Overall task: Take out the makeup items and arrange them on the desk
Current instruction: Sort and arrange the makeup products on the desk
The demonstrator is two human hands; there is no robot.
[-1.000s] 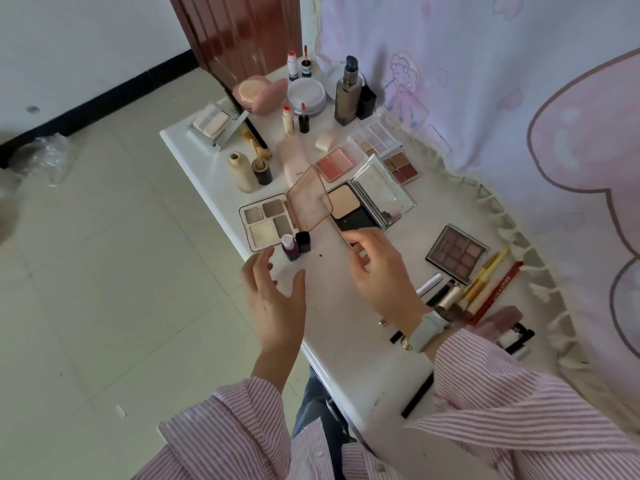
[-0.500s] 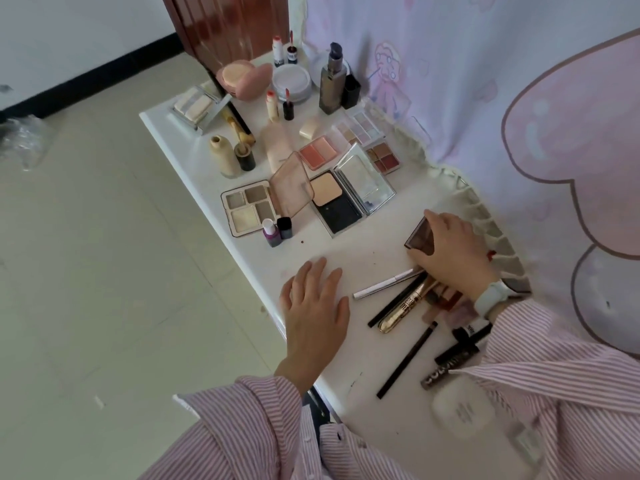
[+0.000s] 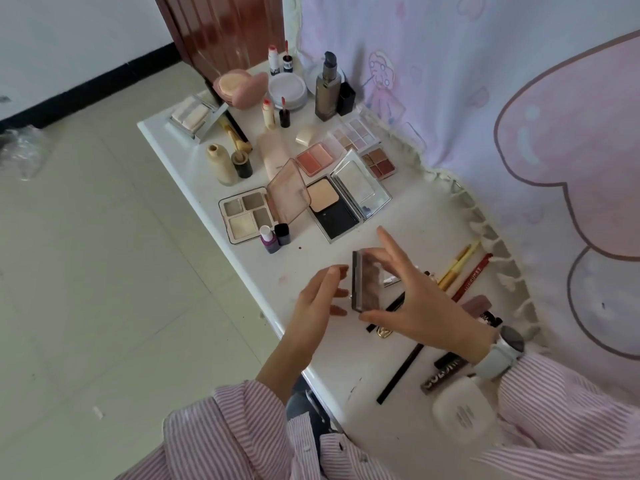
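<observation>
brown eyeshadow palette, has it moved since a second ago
Yes. The brown palette has left its flat spot right of the open powder compact. The right hand now holds it tilted up, nearer the desk's front edge, beside the left hand.

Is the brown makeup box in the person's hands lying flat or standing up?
Standing up. The brown palette is off the desk, on edge, gripped by the right hand.
</observation>
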